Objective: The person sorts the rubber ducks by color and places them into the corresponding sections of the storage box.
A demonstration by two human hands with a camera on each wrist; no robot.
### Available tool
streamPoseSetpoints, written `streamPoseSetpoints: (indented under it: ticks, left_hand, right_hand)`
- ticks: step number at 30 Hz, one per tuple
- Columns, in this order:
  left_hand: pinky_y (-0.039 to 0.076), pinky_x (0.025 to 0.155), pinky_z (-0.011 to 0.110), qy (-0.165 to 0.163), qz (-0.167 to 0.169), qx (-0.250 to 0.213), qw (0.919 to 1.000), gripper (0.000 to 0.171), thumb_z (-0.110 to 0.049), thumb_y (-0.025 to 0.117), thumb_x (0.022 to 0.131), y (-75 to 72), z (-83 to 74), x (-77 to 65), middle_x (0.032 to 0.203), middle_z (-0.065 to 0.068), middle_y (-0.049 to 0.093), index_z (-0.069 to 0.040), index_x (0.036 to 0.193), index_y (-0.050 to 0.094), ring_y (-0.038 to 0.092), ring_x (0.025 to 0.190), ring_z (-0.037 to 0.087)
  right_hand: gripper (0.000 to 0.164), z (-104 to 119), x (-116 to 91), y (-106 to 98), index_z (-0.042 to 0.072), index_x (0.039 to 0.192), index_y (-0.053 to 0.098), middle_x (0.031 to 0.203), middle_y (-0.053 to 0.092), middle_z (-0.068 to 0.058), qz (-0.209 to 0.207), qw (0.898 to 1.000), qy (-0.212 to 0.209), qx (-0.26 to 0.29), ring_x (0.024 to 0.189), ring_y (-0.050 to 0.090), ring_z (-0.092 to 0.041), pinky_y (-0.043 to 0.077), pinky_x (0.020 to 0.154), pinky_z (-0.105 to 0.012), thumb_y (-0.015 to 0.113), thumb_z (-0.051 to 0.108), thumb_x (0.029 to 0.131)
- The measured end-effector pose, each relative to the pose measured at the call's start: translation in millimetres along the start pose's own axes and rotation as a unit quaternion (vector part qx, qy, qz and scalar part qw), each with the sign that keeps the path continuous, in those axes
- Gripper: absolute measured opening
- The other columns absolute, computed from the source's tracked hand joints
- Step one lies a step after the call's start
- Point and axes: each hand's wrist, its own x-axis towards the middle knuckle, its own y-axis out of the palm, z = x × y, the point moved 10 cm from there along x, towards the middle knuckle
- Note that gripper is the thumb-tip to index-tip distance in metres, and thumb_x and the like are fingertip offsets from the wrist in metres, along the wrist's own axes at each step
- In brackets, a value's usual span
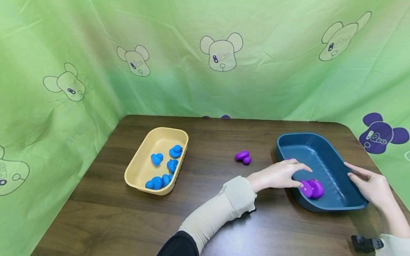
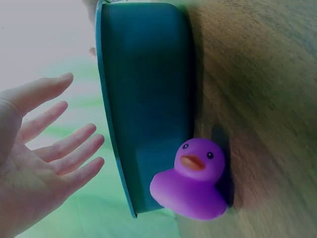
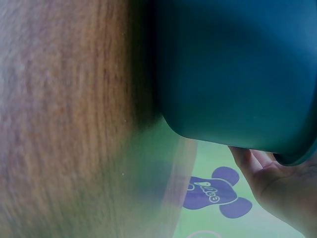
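My left hand point(image 1: 286, 173) hovers over the near left side of the blue bin point(image 1: 323, 170), its fingers spread and holding nothing. Two purple rubber ducks point(image 1: 316, 189) lie in the bin just below its thumb. A sliver of purple also shows behind the knuckles, mostly hidden. In the left wrist view the left hand point(image 2: 49, 144) is empty, and a purple duck point(image 2: 190, 186) sits on the table by the bin's outer wall. My right hand point(image 1: 371, 186) grips the bin's right rim; in the right wrist view part of the right hand point(image 3: 272, 183) is hidden behind the wall.
A tan bin point(image 1: 137, 161) with several blue rubber ducks point(image 1: 172, 165) stands on the left of the wooden table point(image 1: 105, 209). Between the bins lies a purple duck point(image 1: 242, 155). A green printed cloth point(image 1: 179, 89) hangs behind and along the sides.
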Motion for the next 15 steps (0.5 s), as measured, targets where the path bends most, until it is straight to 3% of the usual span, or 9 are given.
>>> streamPoseSetpoints:
  ticks: [10, 15]
  left_hand:
    - [0.025, 0.088, 0.005, 0.015, -0.033, -0.014, 0.9992, 0.045, -0.035, 0.059, 0.084, -10.7, 6.1, -19.6, 0.121, -0.010, 0.044, -0.026, 0.126, 0.047, 0.038, 0.110, -0.004]
    - [0.024, 0.090, 0.006, 0.020, -0.042, -0.011, 0.9988, 0.043, -0.033, 0.058, 0.085, -15.3, 8.3, -26.0, 0.124, -0.010, 0.044, -0.025, 0.126, 0.048, 0.037, 0.114, -0.003]
  right_hand:
    - [0.037, 0, -1, 1, 0.037, 0.124, 0.047, 0.096, 0.054, 0.012, 0.003, 1.000, 0.004, -0.004, 0.068, 0.031, 0.027, 0.037, 0.052, -0.009, 0.052, 0.029, 0.088]
    - [0.037, 0, -1, 1, 0.036, 0.125, 0.047, 0.101, 0.052, 0.011, 0.003, 1.000, 0.004, -0.001, 0.068, 0.031, 0.027, 0.036, 0.052, -0.008, 0.052, 0.030, 0.088]
